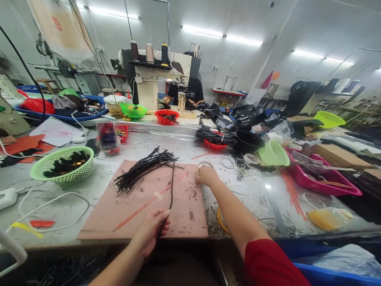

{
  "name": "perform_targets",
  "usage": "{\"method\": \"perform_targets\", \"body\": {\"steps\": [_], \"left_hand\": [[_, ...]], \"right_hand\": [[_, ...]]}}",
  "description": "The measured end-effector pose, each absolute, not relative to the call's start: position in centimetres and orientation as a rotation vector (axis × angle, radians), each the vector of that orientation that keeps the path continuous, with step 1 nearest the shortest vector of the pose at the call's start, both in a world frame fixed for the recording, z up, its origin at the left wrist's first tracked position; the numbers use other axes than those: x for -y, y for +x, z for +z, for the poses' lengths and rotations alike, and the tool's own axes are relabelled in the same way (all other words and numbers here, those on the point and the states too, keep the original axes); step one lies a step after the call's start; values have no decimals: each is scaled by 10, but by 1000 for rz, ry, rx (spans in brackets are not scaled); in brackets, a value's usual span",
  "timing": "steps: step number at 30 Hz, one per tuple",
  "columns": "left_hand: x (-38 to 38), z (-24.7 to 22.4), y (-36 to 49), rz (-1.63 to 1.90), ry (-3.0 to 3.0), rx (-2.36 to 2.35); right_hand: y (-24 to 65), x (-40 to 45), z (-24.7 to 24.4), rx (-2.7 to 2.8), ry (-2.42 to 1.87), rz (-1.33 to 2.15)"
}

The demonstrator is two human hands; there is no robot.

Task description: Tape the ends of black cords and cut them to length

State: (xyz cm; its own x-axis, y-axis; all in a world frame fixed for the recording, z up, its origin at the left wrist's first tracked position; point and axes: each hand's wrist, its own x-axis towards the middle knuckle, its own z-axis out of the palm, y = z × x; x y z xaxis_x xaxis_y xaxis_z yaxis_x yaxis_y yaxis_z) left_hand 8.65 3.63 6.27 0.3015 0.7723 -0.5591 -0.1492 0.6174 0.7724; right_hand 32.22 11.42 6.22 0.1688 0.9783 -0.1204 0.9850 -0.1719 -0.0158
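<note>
Between the thumb and fingers of my left hand (160,224) is the near end of a thin black cord (172,184). The cord runs away from me over a pink board (101,216), its far end by a bundle of similar black cords (143,171). My right hand (206,175) is closed at the board's far right corner, on a pale ring (204,164) that looks like a roll of tape; the fingers partly hide it. An orange strip (139,211) lies slantwise on the board, with a small whitish piece (158,195) on it.
A green basket (64,178) of black pieces stands left. Behind are a red bowl (214,145) under more black cords and a sewing machine (149,85) with a person (190,91) at it. A pink basket (324,186) and a bottle of yellowish liquid (329,217) are right.
</note>
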Motion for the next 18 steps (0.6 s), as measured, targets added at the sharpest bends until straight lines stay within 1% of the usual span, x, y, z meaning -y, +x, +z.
{"method": "perform_targets", "body": {"steps": [4,7,13,16,18], "left_hand": [[-35,64,85,681,700,-1083],[-35,66,83,678,714,-1067],[-35,73,81,655,708,-1014],[-35,75,83,632,703,-973],[-35,76,83,620,691,-954]], "right_hand": [[330,-109,65,-1925,2432,-62],[334,-72,66,-1829,2493,-16],[328,32,41,-1543,2471,-234],[326,58,27,-1522,2501,-257],[331,63,22,-1513,2633,-282]]}}
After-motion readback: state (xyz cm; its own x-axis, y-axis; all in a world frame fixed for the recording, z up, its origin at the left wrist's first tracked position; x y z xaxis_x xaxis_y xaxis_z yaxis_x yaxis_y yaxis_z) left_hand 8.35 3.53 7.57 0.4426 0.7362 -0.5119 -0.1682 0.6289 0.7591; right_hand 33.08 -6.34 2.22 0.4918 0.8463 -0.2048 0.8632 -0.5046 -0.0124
